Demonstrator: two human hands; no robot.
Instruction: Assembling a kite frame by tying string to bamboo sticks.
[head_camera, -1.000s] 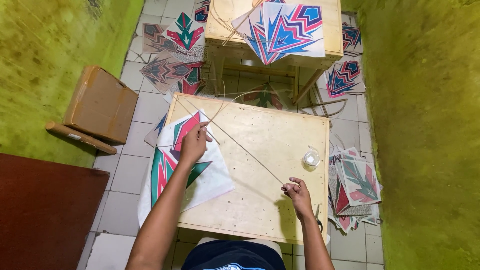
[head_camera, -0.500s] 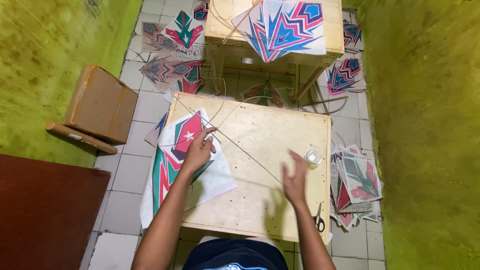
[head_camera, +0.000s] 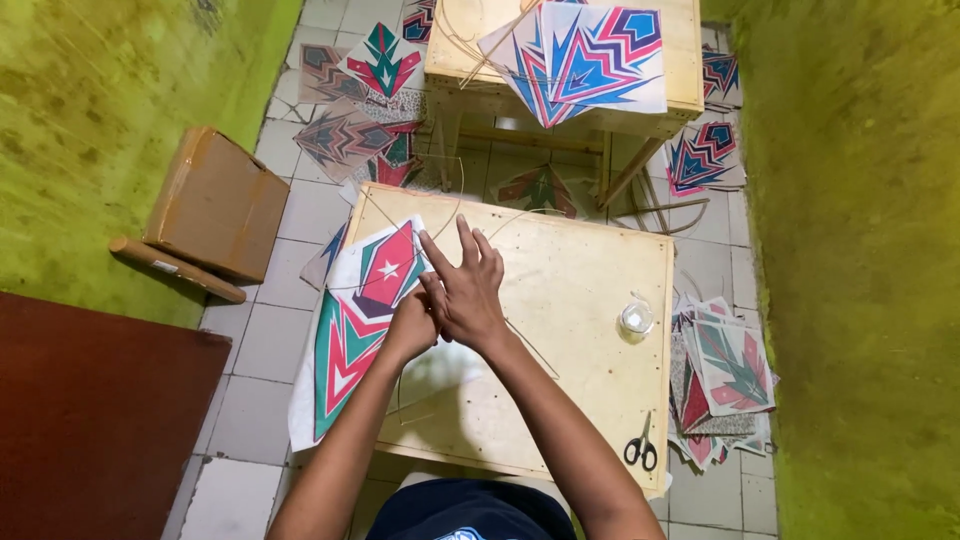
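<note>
My left hand (head_camera: 408, 328) and my right hand (head_camera: 468, 290) meet over the left half of a small wooden table (head_camera: 600, 270). The right hand lies partly over the left, palm down, fingers spread. My left hand is curled, apparently pinching a thin bent bamboo stick (head_camera: 532, 350) whose ends show past both wrists. Its fingers are mostly hidden. Under the hands lies a white kite paper (head_camera: 365, 300) printed in red and green, hanging over the table's left edge.
A small clear spool (head_camera: 636, 318) and scissors (head_camera: 641, 451) lie on the table's right side. A second table (head_camera: 680, 60) behind carries a printed kite (head_camera: 590, 55). Kite sheets are stacked on the right floor (head_camera: 728, 365). A cardboard box (head_camera: 220, 200) and a roll (head_camera: 175, 268) sit left.
My right hand has swung from the table's right side across to the left hand and now covers it. The left hand has slid slightly toward me on the kite paper.
</note>
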